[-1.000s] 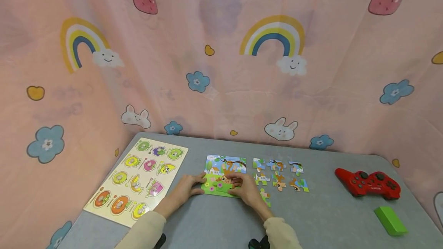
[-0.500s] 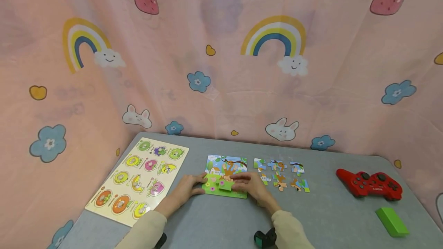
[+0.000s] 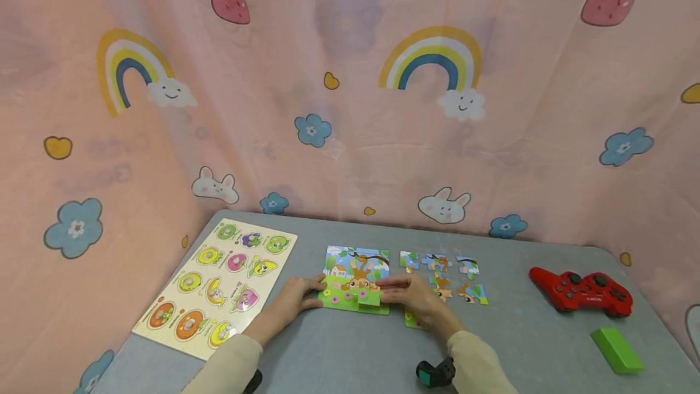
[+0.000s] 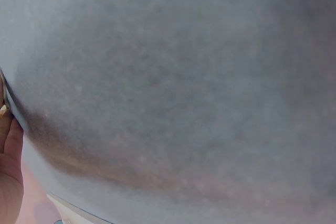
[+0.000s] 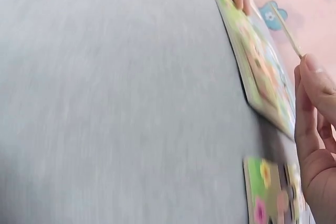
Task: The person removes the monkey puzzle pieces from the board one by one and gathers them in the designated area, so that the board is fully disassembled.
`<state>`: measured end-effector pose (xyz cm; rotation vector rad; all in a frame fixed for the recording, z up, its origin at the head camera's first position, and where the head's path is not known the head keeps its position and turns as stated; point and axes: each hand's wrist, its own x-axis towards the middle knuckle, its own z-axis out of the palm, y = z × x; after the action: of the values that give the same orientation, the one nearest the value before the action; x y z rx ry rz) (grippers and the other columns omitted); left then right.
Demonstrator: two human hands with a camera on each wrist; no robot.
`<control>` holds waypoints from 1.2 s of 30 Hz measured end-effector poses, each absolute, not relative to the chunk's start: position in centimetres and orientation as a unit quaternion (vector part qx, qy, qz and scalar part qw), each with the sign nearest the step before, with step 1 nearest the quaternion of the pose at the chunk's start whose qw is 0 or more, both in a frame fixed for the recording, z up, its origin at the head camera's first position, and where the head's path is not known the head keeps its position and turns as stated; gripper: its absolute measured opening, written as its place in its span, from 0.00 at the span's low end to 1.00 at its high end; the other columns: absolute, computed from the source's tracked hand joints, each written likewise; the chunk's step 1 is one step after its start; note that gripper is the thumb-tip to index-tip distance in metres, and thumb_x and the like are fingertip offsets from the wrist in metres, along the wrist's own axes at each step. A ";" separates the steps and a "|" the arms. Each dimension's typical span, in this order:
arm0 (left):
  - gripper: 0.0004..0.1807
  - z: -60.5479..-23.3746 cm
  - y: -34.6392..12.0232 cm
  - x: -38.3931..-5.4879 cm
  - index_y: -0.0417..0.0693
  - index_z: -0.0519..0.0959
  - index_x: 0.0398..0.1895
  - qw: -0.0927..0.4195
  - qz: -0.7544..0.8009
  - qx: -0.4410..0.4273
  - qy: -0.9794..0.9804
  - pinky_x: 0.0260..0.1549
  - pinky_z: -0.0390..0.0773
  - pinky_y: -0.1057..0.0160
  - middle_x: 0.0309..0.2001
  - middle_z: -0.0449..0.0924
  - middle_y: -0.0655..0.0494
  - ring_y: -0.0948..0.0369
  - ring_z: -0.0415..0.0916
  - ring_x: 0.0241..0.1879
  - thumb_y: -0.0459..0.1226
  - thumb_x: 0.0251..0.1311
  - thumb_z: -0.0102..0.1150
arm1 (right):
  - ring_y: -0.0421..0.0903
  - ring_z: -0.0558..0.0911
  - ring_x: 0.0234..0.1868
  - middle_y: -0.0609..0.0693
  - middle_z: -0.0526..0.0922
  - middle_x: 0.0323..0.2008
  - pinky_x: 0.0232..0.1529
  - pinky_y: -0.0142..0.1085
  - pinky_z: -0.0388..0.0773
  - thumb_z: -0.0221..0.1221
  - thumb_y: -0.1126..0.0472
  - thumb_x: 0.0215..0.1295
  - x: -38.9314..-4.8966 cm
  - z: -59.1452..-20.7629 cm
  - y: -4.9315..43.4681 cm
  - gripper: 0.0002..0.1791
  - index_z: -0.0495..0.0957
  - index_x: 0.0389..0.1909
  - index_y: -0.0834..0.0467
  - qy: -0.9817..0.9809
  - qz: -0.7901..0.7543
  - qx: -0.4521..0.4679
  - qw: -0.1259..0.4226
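My left hand (image 3: 292, 301) holds the left edge of a puzzle board (image 3: 336, 298) printed with a monkey, a house and grass; its thumb and index finger touch that edge. In the left wrist view only part of the left hand (image 4: 9, 182) shows. Between thumb and fingers my right hand (image 3: 418, 300) pinches a green puzzle piece (image 3: 369, 298), tilted over the board's lower right part. Seen nearly edge-on in the right wrist view, the puzzle piece (image 5: 286, 29) is a thin strip above the board (image 5: 262, 69).
Several loose puzzle pieces (image 3: 437, 262) lie right of the board; one green piece (image 3: 414, 320) is partly under the right hand. A fruit peg board (image 3: 226, 269) lies left. Far right are a red game controller (image 3: 582, 292) and a green block (image 3: 618, 350).
My right hand has moved right across the board with the green piece, which has tilted up. More of the monkey's face shows. The left hand has stayed at the board's edge.
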<state>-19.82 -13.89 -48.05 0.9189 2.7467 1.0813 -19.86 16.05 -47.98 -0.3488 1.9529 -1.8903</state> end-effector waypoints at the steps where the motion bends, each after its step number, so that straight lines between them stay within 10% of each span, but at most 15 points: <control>1: 0.22 -48.1 -13.9 -19.8 0.29 0.78 0.51 0.026 0.349 0.296 0.889 0.53 0.71 0.45 0.58 0.73 0.36 0.43 0.72 0.58 0.35 0.55 0.65 | 0.45 0.84 0.47 0.68 0.78 0.53 0.48 0.39 0.79 0.62 0.71 0.60 -19.8 -47.9 16.4 0.22 0.73 0.54 0.77 0.699 -0.675 -0.121 0.204; 36: 0.21 -47.9 -13.8 -19.9 0.29 0.78 0.51 0.041 0.350 0.284 0.892 0.54 0.70 0.45 0.59 0.72 0.36 0.42 0.71 0.59 0.33 0.55 0.65 | 0.39 0.82 0.46 0.58 0.81 0.53 0.47 0.34 0.79 0.63 0.67 0.61 -17.1 -48.9 27.8 0.27 0.70 0.57 0.77 0.701 -0.660 -0.092 0.255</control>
<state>-19.90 -13.80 -47.87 0.8709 2.7310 1.0713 -17.07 27.75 -48.92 -0.2487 1.9035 -1.7931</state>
